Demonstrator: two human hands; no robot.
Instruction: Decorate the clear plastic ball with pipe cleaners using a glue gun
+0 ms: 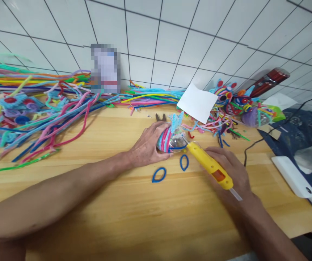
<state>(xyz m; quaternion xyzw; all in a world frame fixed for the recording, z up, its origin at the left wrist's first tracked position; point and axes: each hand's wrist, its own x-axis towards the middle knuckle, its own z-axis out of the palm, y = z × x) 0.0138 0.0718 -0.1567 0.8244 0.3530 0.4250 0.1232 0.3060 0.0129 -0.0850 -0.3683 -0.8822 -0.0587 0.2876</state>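
My left hand (150, 145) is wrapped round a clear plastic bottle (177, 142) bound with pink, blue and purple pipe cleaners, with a light blue fuzzy piece standing on top. In my right hand (228, 165) is a yellow hot glue gun (209, 162), a clear glue stick poking out of its back end. Its nozzle points at the bottle's clear end, close to it; I cannot tell whether they touch. Two blue pipe cleaner loops, one nearer me (159, 174) and one by the bottle (184, 162), lie on the wooden table (112, 214).
Loose pipe cleaners (50, 119) pile up at left, with more bundles (153, 96) along the tiled wall. White paper (198, 102), finished pipe-cleaner figures (233, 99) and scraps lie back right. A dark red cylinder (271, 80) leans there. A white power bank (293, 176) and black cord (249, 145) are at right.
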